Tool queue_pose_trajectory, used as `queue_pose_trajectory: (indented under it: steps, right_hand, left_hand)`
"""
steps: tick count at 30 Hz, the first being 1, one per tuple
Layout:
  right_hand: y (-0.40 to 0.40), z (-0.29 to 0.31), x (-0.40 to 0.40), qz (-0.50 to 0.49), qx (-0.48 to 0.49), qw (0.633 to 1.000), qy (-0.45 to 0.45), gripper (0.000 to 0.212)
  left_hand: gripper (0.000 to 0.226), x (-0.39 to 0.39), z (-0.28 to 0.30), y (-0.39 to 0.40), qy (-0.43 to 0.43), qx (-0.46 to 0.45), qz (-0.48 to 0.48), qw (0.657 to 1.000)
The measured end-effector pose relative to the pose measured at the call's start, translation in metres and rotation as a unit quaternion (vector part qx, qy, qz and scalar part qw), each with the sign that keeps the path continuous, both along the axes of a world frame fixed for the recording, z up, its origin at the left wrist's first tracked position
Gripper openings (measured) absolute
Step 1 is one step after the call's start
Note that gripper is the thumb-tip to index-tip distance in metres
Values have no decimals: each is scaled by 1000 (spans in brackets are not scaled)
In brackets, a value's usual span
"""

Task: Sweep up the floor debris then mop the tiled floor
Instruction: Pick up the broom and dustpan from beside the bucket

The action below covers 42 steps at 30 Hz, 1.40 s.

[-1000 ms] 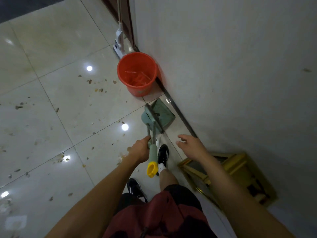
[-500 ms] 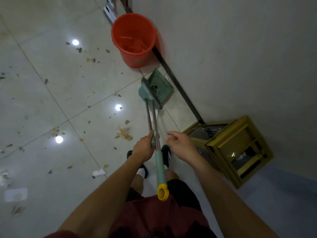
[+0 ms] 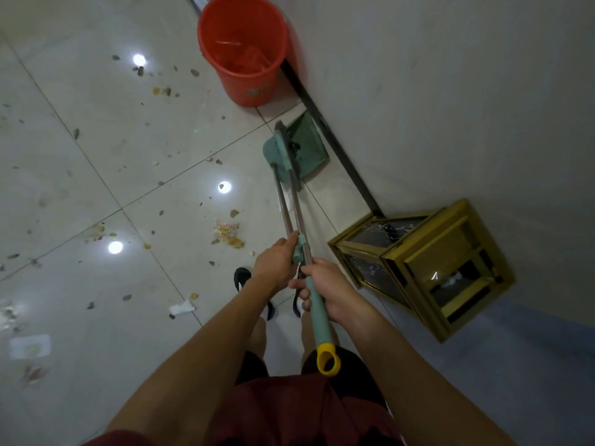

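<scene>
Two hands meet on a pair of long handles in the head view. The left hand (image 3: 276, 263) curls round the thin metal dustpan handle (image 3: 280, 201), just beside a small green clip that joins the two shafts. The right hand (image 3: 325, 289) grips the broom handle (image 3: 314, 304) on its green sleeve, fingers wrapped round it, with the yellow hanging loop (image 3: 328, 362) sticking out below the wrist. Both shafts run away from the person to the green dustpan (image 3: 306, 146), which stands on the floor close to the dark skirting strip at the foot of the wall; the broom head (image 3: 283, 136) sits against its open mouth. An orange bucket (image 3: 244, 53) stands just beyond the dustpan, also near the wall. A gold-framed stand (image 3: 428, 268) sits against the wall to the person's right. Scattered debris (image 3: 228, 233), including leaf bits, crumbs and a crumpled white paper scrap (image 3: 182, 308), lies across the glossy tiled floor (image 3: 96, 123) to the left of the handles. Black shoes show beneath the hands, and dark red shorts fill the bottom edge.
</scene>
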State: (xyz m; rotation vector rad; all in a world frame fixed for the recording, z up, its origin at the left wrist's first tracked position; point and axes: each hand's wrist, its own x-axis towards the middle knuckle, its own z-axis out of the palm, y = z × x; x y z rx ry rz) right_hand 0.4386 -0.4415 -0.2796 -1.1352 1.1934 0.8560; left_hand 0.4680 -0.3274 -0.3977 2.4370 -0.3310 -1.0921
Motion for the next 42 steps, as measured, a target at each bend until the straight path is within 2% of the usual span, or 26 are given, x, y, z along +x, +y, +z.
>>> queue_pose_trajectory:
  steps: [2, 7, 13, 19, 28, 30, 33, 42]
  right_hand:
    - [-3, -1, -2, -4, -21, 1000, -14, 25]
    - [-2, -6, -12, 66, -94, 992, -48, 25]
    - [1, -4, -17, 178, -185, 962, -94, 23]
    - [-2, 4, -5, 229, -210, 943, -118, 20]
    - [8, 3, 3, 333, -239, 899, -151, 10]
    - [6, 4, 4, 354, -255, 888, -142, 13]
    - [-9, 1, 5, 372, -272, 877, -133, 34]
    - [-50, -28, 22, 305, -255, 906, -147, 7]
  left_hand:
    - [73, 4, 0, -4, -11, 8, -25, 1000]
    - [74, 0, -1, -11, -26, 23, -43, 998]
    - [75, -2, 2, -14, -50, 28, -55, 997]
    - [72, 6, 11, -11, -109, 70, -95, 987]
    - [50, 14, 30, 10, -124, 95, -89, 984]
    - [46, 17, 34, 20, -127, 98, -81, 984]
    - [40, 27, 42, 40, -137, 98, -24, 985]
    - [43, 52, 71, 73, -164, 111, 94, 976]
